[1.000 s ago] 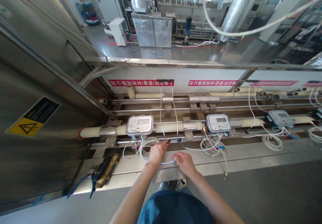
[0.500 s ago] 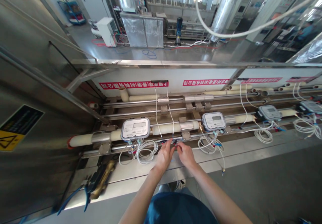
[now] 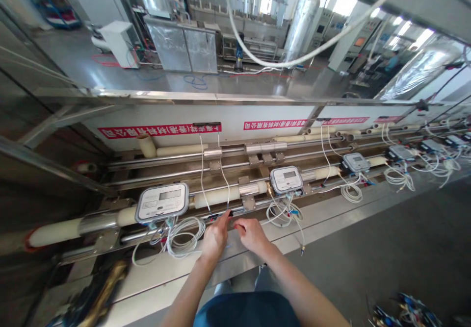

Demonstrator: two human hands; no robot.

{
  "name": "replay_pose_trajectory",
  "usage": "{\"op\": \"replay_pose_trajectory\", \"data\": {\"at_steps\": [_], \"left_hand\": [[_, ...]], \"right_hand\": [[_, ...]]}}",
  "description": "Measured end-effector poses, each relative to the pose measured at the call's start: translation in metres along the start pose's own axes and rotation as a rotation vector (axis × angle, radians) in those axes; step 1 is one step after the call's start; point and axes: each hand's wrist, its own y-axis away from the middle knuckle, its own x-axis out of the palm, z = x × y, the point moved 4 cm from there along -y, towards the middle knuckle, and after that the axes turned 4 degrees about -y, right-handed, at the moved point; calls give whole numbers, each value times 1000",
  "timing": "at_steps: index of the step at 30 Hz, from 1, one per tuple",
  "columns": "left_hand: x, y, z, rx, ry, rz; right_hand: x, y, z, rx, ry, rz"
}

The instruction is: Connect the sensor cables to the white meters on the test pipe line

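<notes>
Both hands are working at the front rail of a stainless test bench [image 3: 331, 214]. The left hand [image 3: 215, 236] is reaching its fingertips to a small black clip [image 3: 228, 213] sitting on the rail; the fingers are drawn together at the clip, though whether they are actually pinching it cannot be told. The right hand [image 3: 252, 234] is resting just beside the left, fingers curled; what they are closing on, if anything, is hidden. Two thin white leads [image 3: 202, 170] are hanging from the back panel down to the clip area. A grey flow meter with an LCD window [image 3: 162, 202] is sitting left of the hands on a cream pipe [image 3: 217, 197], a coil of white cable [image 3: 182, 231] lying below it. A second meter [image 3: 286, 179] is sitting to the right, with more meters further along. Red banners with white Chinese characters [image 3: 158, 131] are running along the white back panel, appearing mirrored and not legible. A brass fitting [image 3: 105, 292] is lying at lower left.
</notes>
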Motion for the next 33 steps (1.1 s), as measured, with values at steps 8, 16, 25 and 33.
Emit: {"op": "replay_pose_trajectory", "data": {"at_steps": [8,16,25,33], "left_hand": [[-5,-2,-17,-122,-275,-178],[62,43,-103,-205,-196,-278],[97,46,-151,-192,-119,-158],[109,13,-188,-35,123,-91]], "right_hand": [[-69,27,-49,-127,-47,-75],[-204,27,-147,-229,249,-485],[-209,16,-167,-247,409,-368],[-217,43,-194,-198,245,-505]]}}
